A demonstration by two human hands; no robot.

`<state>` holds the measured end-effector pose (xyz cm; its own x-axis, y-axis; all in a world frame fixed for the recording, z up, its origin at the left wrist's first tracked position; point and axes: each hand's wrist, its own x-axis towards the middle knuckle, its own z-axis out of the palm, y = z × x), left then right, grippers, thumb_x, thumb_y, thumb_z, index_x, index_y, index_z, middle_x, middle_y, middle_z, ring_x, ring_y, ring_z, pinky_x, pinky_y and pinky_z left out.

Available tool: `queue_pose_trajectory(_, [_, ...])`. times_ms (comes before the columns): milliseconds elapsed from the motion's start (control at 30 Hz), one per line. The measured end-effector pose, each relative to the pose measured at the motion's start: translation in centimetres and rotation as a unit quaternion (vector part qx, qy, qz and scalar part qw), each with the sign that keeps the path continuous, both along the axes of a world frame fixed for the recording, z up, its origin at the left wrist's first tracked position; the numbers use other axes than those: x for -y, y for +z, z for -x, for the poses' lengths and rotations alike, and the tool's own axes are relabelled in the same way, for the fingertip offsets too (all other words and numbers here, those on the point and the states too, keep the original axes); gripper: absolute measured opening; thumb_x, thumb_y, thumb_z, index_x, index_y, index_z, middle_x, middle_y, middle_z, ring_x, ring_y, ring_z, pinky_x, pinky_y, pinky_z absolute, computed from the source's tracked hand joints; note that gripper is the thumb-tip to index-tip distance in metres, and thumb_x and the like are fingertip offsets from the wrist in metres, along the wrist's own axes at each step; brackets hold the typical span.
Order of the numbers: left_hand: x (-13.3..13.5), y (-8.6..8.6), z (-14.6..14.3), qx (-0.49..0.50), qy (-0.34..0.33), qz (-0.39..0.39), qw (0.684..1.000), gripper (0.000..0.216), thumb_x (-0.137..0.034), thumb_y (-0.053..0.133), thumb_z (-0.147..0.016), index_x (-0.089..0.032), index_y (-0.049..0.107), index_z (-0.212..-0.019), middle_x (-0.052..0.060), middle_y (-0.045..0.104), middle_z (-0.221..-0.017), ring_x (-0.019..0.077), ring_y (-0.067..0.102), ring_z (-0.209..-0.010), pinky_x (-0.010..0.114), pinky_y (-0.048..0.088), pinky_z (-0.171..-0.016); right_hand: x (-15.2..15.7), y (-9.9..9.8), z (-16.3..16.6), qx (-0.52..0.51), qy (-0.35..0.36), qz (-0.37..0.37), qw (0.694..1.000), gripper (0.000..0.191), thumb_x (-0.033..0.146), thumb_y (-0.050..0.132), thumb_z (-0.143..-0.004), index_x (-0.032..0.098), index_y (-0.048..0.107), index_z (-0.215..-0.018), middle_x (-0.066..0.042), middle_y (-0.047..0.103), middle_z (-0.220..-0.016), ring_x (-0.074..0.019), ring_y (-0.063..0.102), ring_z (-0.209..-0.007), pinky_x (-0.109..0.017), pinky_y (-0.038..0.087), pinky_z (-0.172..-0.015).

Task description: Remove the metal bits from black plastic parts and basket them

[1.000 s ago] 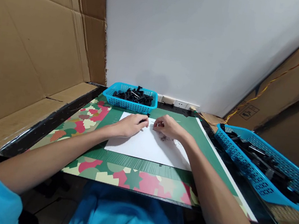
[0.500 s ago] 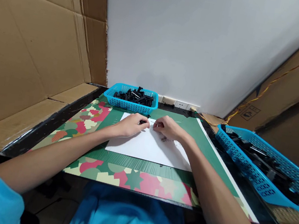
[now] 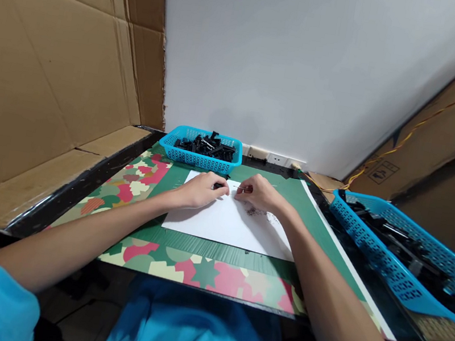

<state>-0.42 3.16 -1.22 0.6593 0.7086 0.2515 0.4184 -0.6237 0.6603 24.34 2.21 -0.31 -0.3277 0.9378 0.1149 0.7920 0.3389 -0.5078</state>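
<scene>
My left hand [image 3: 202, 190] is closed on a small black plastic part [image 3: 218, 186], mostly hidden by the fingers, above the white sheet of paper [image 3: 206, 222]. Just to its right, my right hand [image 3: 262, 193] pinches a thin metallic tool [image 3: 242, 188] that looks like tweezers. The tool's tip points left toward the black part, with a small gap between them. Beneath my right hand, a scatter of tiny dark brown pieces [image 3: 256, 212] lies on the paper; they are too small to name.
A blue basket [image 3: 198, 160] of black plastic parts stands at the back of the green mat [image 3: 293, 192]. Another blue basket [image 3: 392, 274] with black parts is at the right. Cardboard [image 3: 48, 50] walls the left side. Sockets [image 3: 276, 159] and yellow wires [image 3: 406, 132] run behind.
The tool in my right hand has drawn back slightly to the right, away from the black part. My left hand stays in place with its part; the view has shifted slightly.
</scene>
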Motion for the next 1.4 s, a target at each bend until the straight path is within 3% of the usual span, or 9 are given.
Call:
queue_pose_trajectory(233, [0.6, 0.7, 0.0, 0.008, 0.017, -0.016, 1.0, 0.029, -0.033, 0.054, -0.099, -0.017, 0.077, -0.091, 0.005, 0.073, -0.085, 0.0173, 0.059, -0.076, 0.03, 0.036, -0.068, 1.0, 1.3, 0.9, -0.146, 0.05, -0.001, 0.988, 0.028, 0.041, 0.075, -0.089, 0.014, 0.081, -0.082, 0.0, 0.053, -0.061, -0.0118, 0.038, -0.06, -0.03, 0.026, -0.056])
queue_pose_trajectory(500, [1.1, 1.4, -0.1, 0.117, -0.005, -0.023, 0.993, 0.031, -0.039, 0.051, -0.104, -0.017, 0.068, -0.089, 0.001, 0.065, -0.083, 0.0138, 0.053, -0.073, 0.027, 0.038, -0.069, 2.0, 2.7, 2.4, -0.298, 0.059, 0.001, 0.953, 0.035, 0.048, 0.082, -0.084, 0.013, 0.083, -0.086, -0.008, 0.073, -0.08, -0.0164, 0.058, -0.072, -0.032, 0.043, -0.066])
queue_pose_trajectory(667, [1.2, 1.7, 0.1, 0.141, 0.017, -0.025, 0.99, 0.035, -0.043, 0.051, -0.104, -0.017, 0.069, -0.09, -0.002, 0.055, -0.072, 0.0131, 0.045, -0.066, 0.026, 0.034, -0.063, 2.7, 3.3, 2.8, -0.316, 0.047, -0.001, 0.948, 0.041, 0.053, 0.084, -0.081, 0.013, 0.083, -0.09, -0.009, 0.073, -0.08, -0.0182, 0.06, -0.073, -0.031, 0.044, -0.063])
queue_pose_trajectory(933, [1.0, 1.6, -0.1, 0.15, 0.009, 0.017, 0.989, 0.03, -0.038, 0.054, -0.099, -0.016, 0.066, -0.082, 0.0, 0.059, -0.073, 0.0125, 0.047, -0.065, 0.026, 0.035, -0.063, 2.6, 2.5, 2.9, -0.323, 0.044, 0.014, 0.945, 0.041, 0.055, 0.085, -0.079, 0.014, 0.081, -0.085, -0.007, 0.072, -0.078, -0.0186, 0.06, -0.073, -0.031, 0.045, -0.066])
queue_pose_trajectory(1200, [1.2, 1.5, -0.1, 0.148, 0.01, 0.05, 0.988, 0.032, -0.04, 0.054, -0.098, -0.017, 0.063, -0.078, -0.002, 0.053, -0.067, 0.0127, 0.045, -0.062, 0.026, 0.033, -0.06, 2.4, 2.0, 2.9, -0.336, 0.048, 0.023, 0.94, 0.04, 0.053, 0.081, -0.082, 0.014, 0.078, -0.084, -0.004, 0.067, -0.077, -0.0143, 0.051, -0.069, -0.029, 0.038, -0.066])
queue_pose_trajectory(1400, [0.8, 1.0, -0.4, 0.163, -0.018, 0.107, 0.981, 0.035, -0.046, 0.055, -0.101, -0.018, 0.058, -0.081, -0.004, 0.045, -0.063, 0.0107, 0.04, -0.054, 0.025, 0.029, -0.053, 2.1, 1.5, 2.9, -0.363, 0.038, 0.027, 0.931, 0.035, 0.047, 0.083, -0.079, 0.013, 0.077, -0.085, -0.006, 0.071, -0.082, -0.0163, 0.057, -0.075, -0.031, 0.042, -0.072])
